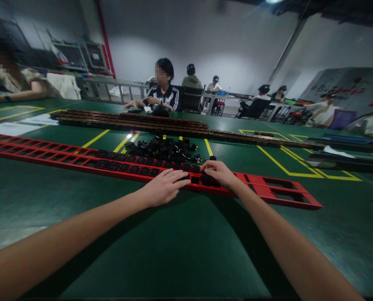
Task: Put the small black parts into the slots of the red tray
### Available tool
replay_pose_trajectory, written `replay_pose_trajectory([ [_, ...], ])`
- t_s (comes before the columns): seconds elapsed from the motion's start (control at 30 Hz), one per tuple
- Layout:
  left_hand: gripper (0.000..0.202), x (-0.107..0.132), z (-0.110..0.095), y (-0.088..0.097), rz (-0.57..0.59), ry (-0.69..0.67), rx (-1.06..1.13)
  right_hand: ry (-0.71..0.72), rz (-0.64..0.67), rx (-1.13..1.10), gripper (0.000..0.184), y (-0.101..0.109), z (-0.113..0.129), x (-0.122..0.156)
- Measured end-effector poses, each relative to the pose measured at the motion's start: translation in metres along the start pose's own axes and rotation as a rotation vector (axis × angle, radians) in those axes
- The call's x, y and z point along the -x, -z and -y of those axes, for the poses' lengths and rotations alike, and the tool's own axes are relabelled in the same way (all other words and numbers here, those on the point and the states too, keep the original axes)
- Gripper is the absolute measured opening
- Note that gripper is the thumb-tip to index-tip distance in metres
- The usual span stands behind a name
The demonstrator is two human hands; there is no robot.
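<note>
A long red frame (283, 191) with two rows of rectangular openings lies across the green table. Square black modules that look like power sockets (133, 169) fill part of both rows. My left hand (166, 186) rests on the near row, palm down, fingers stretched out, with nothing gripped. At the right end of the filled stretch, my right hand (219, 171) has its thumb and fingers closed around a black socket module, mostly hidden under the fingers. Just behind the frame lies a loose heap of black modules (164, 148), some with shiny metal parts.
Long dark metal rails (136, 122) lie stacked beyond the heap. More dark rails (346, 161) are at the right. Yellow tape lines (261, 154) mark the green table (186, 251). Across the table sits a person (164, 92); another person (13, 79) sits at the left.
</note>
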State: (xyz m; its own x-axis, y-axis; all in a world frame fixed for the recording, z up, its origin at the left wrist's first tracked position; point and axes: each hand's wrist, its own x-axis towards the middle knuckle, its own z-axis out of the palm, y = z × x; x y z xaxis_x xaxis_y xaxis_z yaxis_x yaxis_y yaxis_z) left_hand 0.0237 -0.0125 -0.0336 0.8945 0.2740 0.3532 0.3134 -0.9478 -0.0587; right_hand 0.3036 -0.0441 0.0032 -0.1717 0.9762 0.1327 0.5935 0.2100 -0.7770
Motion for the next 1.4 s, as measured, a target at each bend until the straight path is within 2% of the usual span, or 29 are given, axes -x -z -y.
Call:
replay_pose_trajectory([
  [0.53, 0.050, -0.0002, -0.0003, 0.0009, -0.005, -0.004, -0.005, 0.079, 0.003, 0.003, 0.016, 0.0036, -0.0042, -0.0028],
  [1.4, 0.051, -0.0003, 0.0007, -0.0006, 0.002, -0.001, -0.006, 0.093, -0.020, 0.014, 0.017, 0.0059, -0.0086, -0.0043],
])
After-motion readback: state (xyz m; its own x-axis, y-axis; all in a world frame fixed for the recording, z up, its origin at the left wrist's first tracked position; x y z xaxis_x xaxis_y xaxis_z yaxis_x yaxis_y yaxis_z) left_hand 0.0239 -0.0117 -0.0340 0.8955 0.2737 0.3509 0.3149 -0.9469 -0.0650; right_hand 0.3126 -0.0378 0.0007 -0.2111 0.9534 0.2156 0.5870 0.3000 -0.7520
